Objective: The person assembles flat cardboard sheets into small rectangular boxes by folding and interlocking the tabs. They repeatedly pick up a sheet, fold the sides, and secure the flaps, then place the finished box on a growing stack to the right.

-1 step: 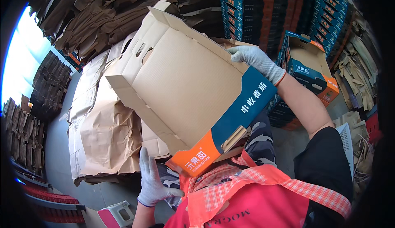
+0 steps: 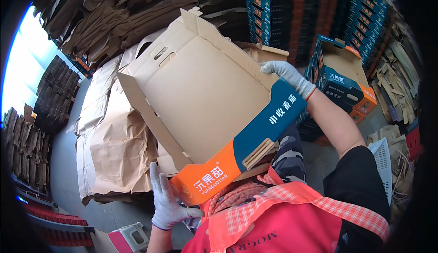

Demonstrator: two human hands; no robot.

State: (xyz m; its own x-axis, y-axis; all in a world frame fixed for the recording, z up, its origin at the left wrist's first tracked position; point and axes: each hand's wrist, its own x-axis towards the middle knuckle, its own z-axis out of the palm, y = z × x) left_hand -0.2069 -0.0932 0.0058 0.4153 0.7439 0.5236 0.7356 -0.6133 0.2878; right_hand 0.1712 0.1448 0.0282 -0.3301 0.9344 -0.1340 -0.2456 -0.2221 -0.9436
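A partly folded cardboard box (image 2: 210, 88) lies tilted before me, its plain brown inside facing up. Its near wall is orange and dark teal with white print, and a flap stands up along its left side. My right hand (image 2: 289, 77), in a white knit glove, grips the box's right near corner, thumb over the edge. Beside the orange left corner is my left hand (image 2: 169, 202), gloved too, with thumb and fingers spread and holding nothing. Whether its fingertips touch the cardboard I cannot tell.
Behind the box lies a large bundle wrapped in brown paper (image 2: 118, 152). A finished teal and orange box (image 2: 340, 81) sits on a stack at the right. Tall box stacks (image 2: 258, 11) and flat cardboard piles (image 2: 127, 15) stand at the back. A pink and white stool (image 2: 130, 238) is at lower left.
The box's near orange corner has shifted left toward my left hand, and its far end has dropped slightly. The left side flap stands more upright. My right hand keeps its grip.
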